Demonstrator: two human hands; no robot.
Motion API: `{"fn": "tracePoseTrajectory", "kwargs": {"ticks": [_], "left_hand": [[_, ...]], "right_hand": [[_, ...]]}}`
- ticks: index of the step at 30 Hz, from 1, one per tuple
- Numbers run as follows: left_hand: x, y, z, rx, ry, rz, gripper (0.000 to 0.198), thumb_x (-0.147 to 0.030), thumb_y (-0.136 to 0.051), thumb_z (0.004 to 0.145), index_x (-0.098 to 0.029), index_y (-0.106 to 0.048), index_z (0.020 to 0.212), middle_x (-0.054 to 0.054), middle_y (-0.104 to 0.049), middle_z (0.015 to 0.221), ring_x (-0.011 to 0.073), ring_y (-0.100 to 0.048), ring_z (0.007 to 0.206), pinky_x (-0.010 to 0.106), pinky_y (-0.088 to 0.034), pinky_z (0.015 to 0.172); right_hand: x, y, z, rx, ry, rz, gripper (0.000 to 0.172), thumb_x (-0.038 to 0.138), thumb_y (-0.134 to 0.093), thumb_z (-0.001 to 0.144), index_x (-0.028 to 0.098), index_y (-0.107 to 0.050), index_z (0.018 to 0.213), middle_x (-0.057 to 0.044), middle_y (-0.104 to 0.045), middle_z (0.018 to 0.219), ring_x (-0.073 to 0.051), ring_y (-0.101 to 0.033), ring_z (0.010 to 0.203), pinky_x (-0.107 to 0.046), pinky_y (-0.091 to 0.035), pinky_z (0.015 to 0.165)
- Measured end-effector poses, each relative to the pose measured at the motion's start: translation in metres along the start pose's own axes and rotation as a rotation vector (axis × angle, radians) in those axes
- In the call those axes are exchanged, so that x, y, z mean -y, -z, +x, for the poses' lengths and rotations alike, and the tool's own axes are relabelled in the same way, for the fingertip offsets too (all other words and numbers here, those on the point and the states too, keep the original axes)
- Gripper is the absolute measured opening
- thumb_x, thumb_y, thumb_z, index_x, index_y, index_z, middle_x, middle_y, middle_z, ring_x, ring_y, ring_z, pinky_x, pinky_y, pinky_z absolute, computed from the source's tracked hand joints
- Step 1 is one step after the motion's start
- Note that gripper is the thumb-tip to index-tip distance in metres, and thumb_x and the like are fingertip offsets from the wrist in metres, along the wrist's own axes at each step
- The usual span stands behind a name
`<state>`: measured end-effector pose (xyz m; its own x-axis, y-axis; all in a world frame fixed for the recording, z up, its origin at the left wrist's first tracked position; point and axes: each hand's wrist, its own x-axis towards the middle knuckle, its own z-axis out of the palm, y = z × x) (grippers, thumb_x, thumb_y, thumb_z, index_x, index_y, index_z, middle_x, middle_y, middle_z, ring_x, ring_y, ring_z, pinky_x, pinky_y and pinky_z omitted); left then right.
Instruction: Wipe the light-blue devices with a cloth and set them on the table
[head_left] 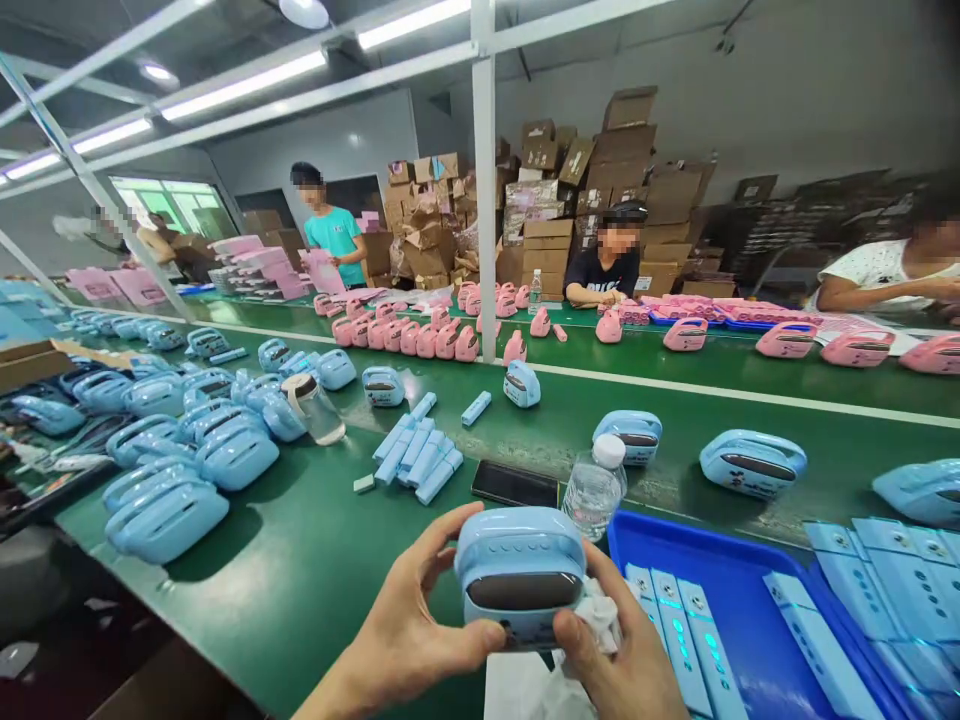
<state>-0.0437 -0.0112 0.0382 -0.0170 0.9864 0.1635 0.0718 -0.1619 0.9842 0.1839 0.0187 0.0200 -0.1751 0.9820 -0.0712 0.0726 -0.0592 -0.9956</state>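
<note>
- The person's left hand [405,640] wraps the left end of a pale blue, rounded plastic handheld device [520,572] with a dark oval window on its front; the thumb is pressed along the lower front edge and the fingers are curled up behind the left side
- The right hand [622,660] pinches the same device at its lower right corner, thumb on the front face; a crumpled white cloth [600,615] is bunched between that palm and the device's right side
- The device sits low in the middle of the view, between the two hands and touching both, lifted off the green table surface [300,560]; its long axis runs left to right, window facing the camera; neither hand is nearer, since each holds one end
- Just behind the device stand a clear plastic water bottle with a white cap [596,485] and a flat black phone [514,483]; just to the right lies a blue plastic tray [739,560] holding light blue flat panels [679,640]
- Farther left lie a heap of matching blue devices [172,470] and a cluster of small light blue bars [420,455]
- Across the table, pink devices of the same shape [420,335] are lined up; other people stand or sit beyond them, before stacked brown cardboard boxes [570,190]
</note>
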Motion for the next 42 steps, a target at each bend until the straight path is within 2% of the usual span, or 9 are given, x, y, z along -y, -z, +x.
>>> {"fn": "tracePoseTrajectory", "kwargs": {"ticks": [4, 10, 16, 22, 26, 30, 33, 36, 42], "left_hand": [[0.0, -0.031, -0.023, 0.039, -0.021, -0.111, 0.064, -0.028, -0.079, 0.081, -0.027, -0.054, 0.139, 0.005, -0.07, 0.134, 0.0297, -0.066, 0.121, 0.04, -0.052, 0.107], [0.01, -0.054, -0.029, -0.022, 0.003, -0.189, 0.063, -0.035, -0.084, 0.077, -0.027, -0.054, 0.131, 0.004, -0.074, 0.123, 0.0265, -0.07, 0.109, 0.036, -0.056, 0.095], [0.0, -0.061, -0.029, -0.114, 0.123, -0.299, 0.066, -0.048, -0.086, 0.074, -0.028, -0.056, 0.13, 0.006, -0.077, 0.118, 0.0294, -0.073, 0.106, 0.038, -0.058, 0.091], [0.01, -0.06, -0.031, -0.192, 0.26, -0.471, 0.088, -0.053, -0.092, 0.063, -0.027, -0.052, 0.137, 0.011, -0.076, 0.127, 0.0364, -0.071, 0.12, 0.044, -0.059, 0.099], [0.016, -0.067, -0.03, -0.29, 0.23, -0.227, 0.076, -0.044, -0.09, 0.064, -0.027, -0.059, 0.131, 0.007, -0.078, 0.12, 0.0316, -0.072, 0.111, 0.04, -0.057, 0.098], [0.018, -0.072, -0.028, -0.276, 0.14, -0.019, 0.053, -0.031, -0.084, 0.069, -0.026, -0.065, 0.118, 0.002, -0.079, 0.1, 0.0253, -0.071, 0.089, 0.035, -0.058, 0.084], [0.02, -0.071, -0.028, -0.303, 0.037, 0.097, 0.055, -0.03, -0.083, 0.069, -0.029, -0.066, 0.121, 0.002, -0.079, 0.106, 0.0263, -0.072, 0.091, 0.036, -0.057, 0.087], [0.021, -0.068, -0.028, -0.274, -0.015, 0.103, 0.05, -0.034, -0.082, 0.071, -0.032, -0.068, 0.119, 0.001, -0.078, 0.098, 0.0261, -0.072, 0.084, 0.035, -0.059, 0.081], [0.015, -0.063, -0.027, -0.372, 0.107, 0.121, 0.055, -0.026, -0.085, 0.062, -0.029, -0.066, 0.113, -0.001, -0.078, 0.098, 0.0262, -0.071, 0.09, 0.035, -0.057, 0.085]], "right_hand": [[-0.003, -0.002, -0.005, 0.063, -0.094, 0.176, 0.085, 0.073, -0.082, 0.075, 0.027, -0.063, 0.144, -0.009, -0.079, 0.115, -0.015, -0.06, 0.055, -0.023, -0.044, 0.041], [-0.008, 0.007, -0.013, 0.048, 0.139, 0.134, 0.068, 0.067, -0.079, 0.081, 0.024, -0.074, 0.134, -0.01, -0.08, 0.107, -0.033, -0.073, 0.098, -0.04, -0.063, 0.085], [0.01, 0.002, -0.009, 0.147, 0.151, 0.079, 0.057, 0.065, -0.07, 0.089, 0.02, -0.077, 0.124, -0.011, -0.081, 0.107, -0.034, -0.072, 0.107, -0.037, -0.062, 0.085], [-0.018, 0.01, 0.013, -0.154, 0.027, 0.174, 0.052, 0.068, -0.056, 0.098, 0.022, -0.068, 0.12, -0.008, -0.08, 0.104, -0.029, -0.077, 0.089, -0.035, -0.065, 0.066], [-0.029, -0.004, 0.003, -0.235, 0.203, 0.09, 0.031, 0.052, -0.052, 0.103, 0.028, -0.066, 0.119, -0.005, -0.078, 0.106, -0.028, -0.076, 0.091, -0.038, -0.064, 0.072], [-0.019, -0.027, -0.021, -0.236, 0.851, -0.48, 0.031, 0.012, -0.061, 0.097, 0.032, -0.074, 0.116, 0.0, -0.08, 0.109, -0.031, -0.066, 0.119, -0.047, -0.045, 0.107], [-0.013, -0.026, -0.022, -0.226, 0.99, -0.66, 0.039, 0.005, -0.06, 0.098, 0.027, -0.069, 0.128, -0.002, -0.08, 0.11, -0.026, -0.067, 0.103, -0.041, -0.052, 0.095], [-0.014, -0.019, -0.011, -0.026, 1.151, -0.63, 0.031, 0.012, -0.058, 0.103, 0.02, -0.068, 0.132, -0.006, -0.079, 0.12, -0.022, -0.07, 0.105, -0.03, -0.06, 0.095], [-0.005, -0.009, 0.004, -0.144, 0.873, -0.448, 0.029, 0.012, -0.063, 0.1, 0.025, -0.072, 0.125, -0.005, -0.077, 0.126, -0.02, -0.072, 0.118, -0.028, -0.062, 0.101]]}}
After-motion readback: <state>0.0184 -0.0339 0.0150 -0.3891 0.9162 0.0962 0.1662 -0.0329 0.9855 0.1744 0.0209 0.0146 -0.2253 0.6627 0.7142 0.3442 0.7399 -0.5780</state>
